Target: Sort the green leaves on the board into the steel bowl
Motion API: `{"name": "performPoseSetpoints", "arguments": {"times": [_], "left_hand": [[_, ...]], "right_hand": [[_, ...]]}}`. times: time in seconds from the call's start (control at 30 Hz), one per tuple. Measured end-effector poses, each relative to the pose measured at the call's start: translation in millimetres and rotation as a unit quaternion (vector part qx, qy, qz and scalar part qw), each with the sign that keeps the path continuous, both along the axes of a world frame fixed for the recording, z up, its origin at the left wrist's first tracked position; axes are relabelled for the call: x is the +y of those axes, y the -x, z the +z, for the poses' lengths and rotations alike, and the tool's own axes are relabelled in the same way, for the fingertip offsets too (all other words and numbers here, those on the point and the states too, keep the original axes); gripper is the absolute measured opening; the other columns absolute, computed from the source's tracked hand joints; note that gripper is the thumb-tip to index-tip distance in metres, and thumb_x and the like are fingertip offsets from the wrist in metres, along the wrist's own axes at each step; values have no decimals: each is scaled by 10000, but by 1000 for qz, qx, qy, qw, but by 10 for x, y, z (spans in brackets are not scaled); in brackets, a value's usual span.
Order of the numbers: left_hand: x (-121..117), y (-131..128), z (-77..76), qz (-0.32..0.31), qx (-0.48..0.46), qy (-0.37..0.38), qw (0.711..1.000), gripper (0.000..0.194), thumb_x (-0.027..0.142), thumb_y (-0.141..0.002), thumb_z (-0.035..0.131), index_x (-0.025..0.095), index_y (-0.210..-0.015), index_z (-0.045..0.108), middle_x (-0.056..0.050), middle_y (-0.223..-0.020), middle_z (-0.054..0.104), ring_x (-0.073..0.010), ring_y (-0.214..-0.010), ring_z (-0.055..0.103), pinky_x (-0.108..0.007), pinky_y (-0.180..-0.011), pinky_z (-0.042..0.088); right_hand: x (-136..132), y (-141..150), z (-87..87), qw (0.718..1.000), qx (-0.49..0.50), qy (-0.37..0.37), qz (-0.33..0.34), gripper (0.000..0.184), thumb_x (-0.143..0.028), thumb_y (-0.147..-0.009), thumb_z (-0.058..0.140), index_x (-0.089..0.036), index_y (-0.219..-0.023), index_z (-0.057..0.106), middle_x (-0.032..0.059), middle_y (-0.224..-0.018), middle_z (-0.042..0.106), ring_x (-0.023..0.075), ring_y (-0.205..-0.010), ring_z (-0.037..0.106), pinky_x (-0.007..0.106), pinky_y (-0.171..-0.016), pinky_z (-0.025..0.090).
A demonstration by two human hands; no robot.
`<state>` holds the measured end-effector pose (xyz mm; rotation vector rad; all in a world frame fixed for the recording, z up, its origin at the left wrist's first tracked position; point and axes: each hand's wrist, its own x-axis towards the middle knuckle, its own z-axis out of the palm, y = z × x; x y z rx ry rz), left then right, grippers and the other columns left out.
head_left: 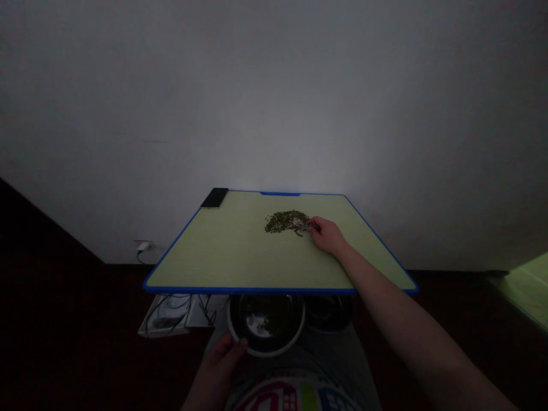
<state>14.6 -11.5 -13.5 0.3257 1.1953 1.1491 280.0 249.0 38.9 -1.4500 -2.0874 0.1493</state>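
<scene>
A pile of small dark green grains (pixel 286 221) lies on a pale green table with a blue edge (pixel 222 251). My right hand (pixel 326 234) reaches across the table and rests at the pile's right side, fingers curled against the grains. Whether it holds any is too small to tell. Below the table's near edge, my left hand (pixel 226 355) grips the rim of a round metal bowl (pixel 266 324) held over my lap. A few grains show inside the bowl.
A black phone (pixel 214 197) lies at the table's far left corner. A second dark bowl (pixel 327 313) sits right of the metal one, under the table edge. Cables and a white box (pixel 171 315) lie on the floor at left. A wall socket (pixel 144 246) is behind.
</scene>
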Motion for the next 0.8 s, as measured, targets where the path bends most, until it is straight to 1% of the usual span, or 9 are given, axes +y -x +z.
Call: {"name": "performPoseSetpoints", "arguments": {"times": [0.1, 0.2, 0.4, 0.5, 0.57, 0.7, 0.8], "left_hand": [[1, 6, 28, -3, 2, 3, 1000, 308, 324, -584, 799, 186, -849, 724, -95, -846, 811, -348, -984, 714, -421, -842, 570], [0, 4, 43, -3, 2, 15, 1000, 330, 327, -579, 804, 183, -865, 725, -99, -830, 811, -352, -953, 723, -430, -815, 579], [4, -11, 28, 8, 8, 9, 1000, 354, 353, -556, 812, 178, -851, 727, -110, -850, 809, -354, -946, 723, -447, -856, 556], [6, -7, 21, 3, 13, 7, 1000, 329, 348, -550, 816, 171, -810, 719, -111, -808, 806, -359, -943, 721, -438, -840, 559], [4, -5, 21, 1, 5, 5, 1000, 332, 348, -555, 817, 167, -815, 717, -110, -793, 806, -360, -951, 719, -434, -842, 558], [-3, -4, 42, -2, -8, 8, 1000, 325, 338, -592, 804, 178, -862, 718, -103, -854, 811, -339, -981, 716, -422, -882, 545], [-6, 0, 65, -5, -1, 4, 1000, 308, 327, -602, 797, 188, -865, 721, -93, -887, 812, -329, -963, 724, -408, -888, 544]], "right_hand": [[6, 6, 1, 1000, 0, 0, -2, 236, -214, -845, 536, -186, -1039, 669, 54, -834, 701, 176, -726, 598, 277, -715, 433], [21, 9, -9, 1000, -3, -4, 4, 242, -210, -849, 534, -176, -1047, 668, 62, -844, 698, 179, -738, 596, 279, -721, 433], [47, 7, -42, 1000, 6, -10, 27, 248, -210, -858, 525, -178, -1060, 664, 56, -844, 692, 173, -737, 590, 273, -721, 433], [50, 9, -45, 999, 7, -13, 37, 244, -212, -860, 527, -181, -1060, 663, 56, -861, 692, 171, -745, 588, 270, -717, 433], [48, 11, -43, 999, 6, -13, 39, 243, -211, -858, 529, -185, -1059, 663, 54, -860, 691, 170, -745, 587, 268, -714, 432], [42, 14, -40, 999, 15, -6, 52, 251, -215, -856, 523, -184, -1063, 662, 47, -829, 687, 168, -721, 581, 269, -704, 432], [41, 11, -43, 998, 19, -7, 56, 257, -217, -856, 518, -183, -1065, 663, 49, -828, 689, 169, -715, 579, 275, -708, 433]]}}
